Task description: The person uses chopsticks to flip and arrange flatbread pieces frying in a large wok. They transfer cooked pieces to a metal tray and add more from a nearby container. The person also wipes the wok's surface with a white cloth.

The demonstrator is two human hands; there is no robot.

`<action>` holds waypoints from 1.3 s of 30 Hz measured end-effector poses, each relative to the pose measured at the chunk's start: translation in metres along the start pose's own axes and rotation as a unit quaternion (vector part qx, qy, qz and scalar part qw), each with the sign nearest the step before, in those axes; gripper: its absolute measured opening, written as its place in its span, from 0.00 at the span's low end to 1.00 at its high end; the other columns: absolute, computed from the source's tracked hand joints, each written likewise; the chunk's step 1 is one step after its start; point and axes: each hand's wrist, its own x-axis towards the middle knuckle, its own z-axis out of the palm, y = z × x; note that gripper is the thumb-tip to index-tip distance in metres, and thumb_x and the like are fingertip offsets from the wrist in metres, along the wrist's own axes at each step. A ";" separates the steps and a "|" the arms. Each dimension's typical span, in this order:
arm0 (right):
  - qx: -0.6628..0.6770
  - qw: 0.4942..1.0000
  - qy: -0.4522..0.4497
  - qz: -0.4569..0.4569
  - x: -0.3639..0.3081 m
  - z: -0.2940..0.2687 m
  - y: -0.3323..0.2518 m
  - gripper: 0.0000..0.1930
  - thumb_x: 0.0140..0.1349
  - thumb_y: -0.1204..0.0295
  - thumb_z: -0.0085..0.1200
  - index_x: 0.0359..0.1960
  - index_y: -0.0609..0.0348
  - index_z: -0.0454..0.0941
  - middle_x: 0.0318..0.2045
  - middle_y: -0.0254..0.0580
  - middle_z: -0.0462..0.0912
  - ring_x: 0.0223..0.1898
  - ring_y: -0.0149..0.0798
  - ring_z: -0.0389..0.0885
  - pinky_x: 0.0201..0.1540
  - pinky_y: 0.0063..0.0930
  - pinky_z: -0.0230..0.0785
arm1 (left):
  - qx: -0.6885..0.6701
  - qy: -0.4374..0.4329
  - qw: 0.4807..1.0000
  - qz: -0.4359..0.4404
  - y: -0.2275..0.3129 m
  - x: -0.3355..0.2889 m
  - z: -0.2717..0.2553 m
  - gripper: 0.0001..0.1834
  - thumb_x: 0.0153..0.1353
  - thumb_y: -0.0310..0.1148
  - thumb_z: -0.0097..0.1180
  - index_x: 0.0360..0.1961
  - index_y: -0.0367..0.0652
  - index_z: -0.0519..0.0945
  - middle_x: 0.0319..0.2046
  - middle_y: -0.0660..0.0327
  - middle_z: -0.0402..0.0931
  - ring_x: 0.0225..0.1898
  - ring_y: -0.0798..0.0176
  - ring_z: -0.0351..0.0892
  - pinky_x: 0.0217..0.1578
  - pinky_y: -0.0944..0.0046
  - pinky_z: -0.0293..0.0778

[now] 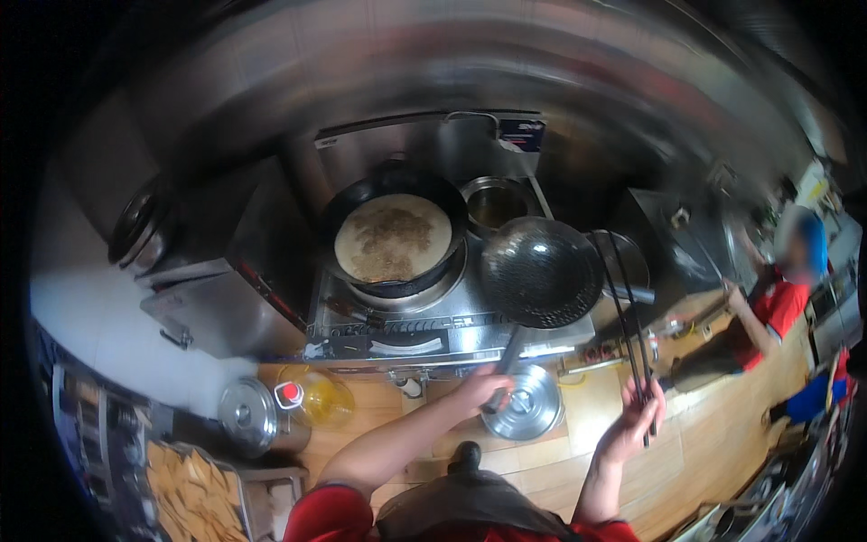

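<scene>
My left hand (488, 390) is closed around the handle of a wide, round perforated metal strainer (542, 271). The strainer's dimpled bowl hangs over the right part of the stove front and looks to have nothing in it. In my right hand (634, 414) a pair of long dark cooking chopsticks (628, 316) points up and away, tips near the strainer's right side. Left of the strainer, a black wok (334, 221) sits on the burner, its pale, foaming liquid (395, 237) browned in the middle. Behind the strainer stands a metal pot (473, 185) with yellowish liquid.
A handled pan (643, 294) is partly hidden behind the chopsticks. On the floor by the stove are a lidded metal pot (524, 411), a jug of yellow oil (325, 400) and another lidded pot (247, 415). A person in red (778, 312) works at the right counter.
</scene>
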 end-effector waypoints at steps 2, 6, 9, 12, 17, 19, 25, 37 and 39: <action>-0.004 1.000 0.002 -0.001 0.016 -0.016 0.010 0.19 0.72 0.61 0.38 0.54 0.63 0.67 0.46 0.47 0.77 0.44 0.41 0.79 0.46 0.29 0.72 | 0.012 -0.013 1.000 -0.001 0.001 0.055 0.016 0.02 0.55 0.25 0.54 0.26 0.39 0.74 0.18 0.59 0.73 0.18 0.65 0.73 0.20 0.65 0.69; 0.021 0.999 -0.008 0.027 0.026 -0.017 0.029 0.20 0.71 0.60 0.38 0.56 0.63 0.67 0.47 0.48 0.77 0.45 0.42 0.78 0.49 0.31 0.72 | -0.050 0.025 0.998 -0.023 0.002 0.119 0.029 0.06 0.55 0.29 0.57 0.28 0.39 0.75 0.21 0.59 0.73 0.20 0.64 0.74 0.21 0.63 0.72; 0.022 0.998 -0.047 0.046 0.018 0.005 0.036 0.22 0.72 0.58 0.37 0.57 0.62 0.65 0.49 0.47 0.75 0.47 0.42 0.77 0.50 0.30 0.71 | -0.044 0.007 0.998 -0.049 -0.008 0.130 0.023 0.15 0.61 0.40 0.55 0.39 0.37 0.75 0.25 0.58 0.74 0.21 0.62 0.76 0.22 0.63 0.75; 0.014 0.994 -0.084 0.075 0.001 0.037 0.034 0.23 0.72 0.56 0.37 0.56 0.63 0.65 0.49 0.48 0.74 0.47 0.41 0.76 0.51 0.30 0.71 | 0.102 0.006 0.995 0.003 -0.022 0.098 0.011 0.35 0.61 0.61 0.47 0.54 0.38 0.69 0.40 0.47 0.75 0.28 0.56 0.82 0.23 0.59 0.81; 0.053 0.990 -0.112 0.060 -0.053 0.126 -0.002 0.20 0.64 0.61 0.47 0.44 0.70 0.76 0.40 0.55 0.79 0.41 0.49 0.79 0.45 0.42 0.76 | 0.366 0.110 0.884 0.269 -0.066 -0.025 -0.071 0.18 0.60 0.45 0.56 0.38 0.39 0.76 0.32 0.58 0.78 0.34 0.62 0.79 0.36 0.61 0.75; 0.081 0.984 -0.144 0.065 -0.078 0.144 -0.008 0.21 0.64 0.59 0.48 0.44 0.70 0.76 0.39 0.55 0.79 0.40 0.49 0.80 0.44 0.42 0.76 | 0.412 0.174 0.822 0.354 -0.074 -0.119 -0.135 0.12 0.61 0.37 0.56 0.40 0.41 0.76 0.34 0.60 0.78 0.39 0.62 0.78 0.41 0.61 0.74; 0.069 0.923 -0.360 0.116 -0.178 0.174 -0.002 0.21 0.71 0.59 0.38 0.50 0.67 0.71 0.45 0.52 0.77 0.45 0.43 0.78 0.49 0.32 0.73 | 0.418 0.759 0.478 0.145 -0.130 -0.476 -0.304 0.08 0.49 0.26 0.54 0.32 0.42 0.79 0.34 0.51 0.76 0.37 0.48 0.78 0.35 0.57 0.74; 0.086 0.900 -0.407 0.130 -0.343 0.223 -0.042 0.21 0.71 0.59 0.39 0.51 0.67 0.68 0.42 0.50 0.78 0.39 0.41 0.80 0.44 0.31 0.76 | 0.345 0.791 0.463 -0.203 -0.082 -0.626 -0.452 0.34 0.48 0.54 0.64 0.48 0.37 0.74 0.50 0.51 0.73 0.53 0.51 0.72 0.52 0.55 0.71; 0.077 0.914 -0.386 0.104 -0.346 0.222 -0.041 0.20 0.71 0.59 0.40 0.49 0.66 0.69 0.42 0.49 0.77 0.41 0.42 0.79 0.44 0.32 0.76 | 0.328 0.784 0.482 -0.214 -0.078 -0.632 -0.464 0.31 0.48 0.52 0.64 0.46 0.38 0.76 0.47 0.50 0.75 0.50 0.50 0.75 0.49 0.54 0.73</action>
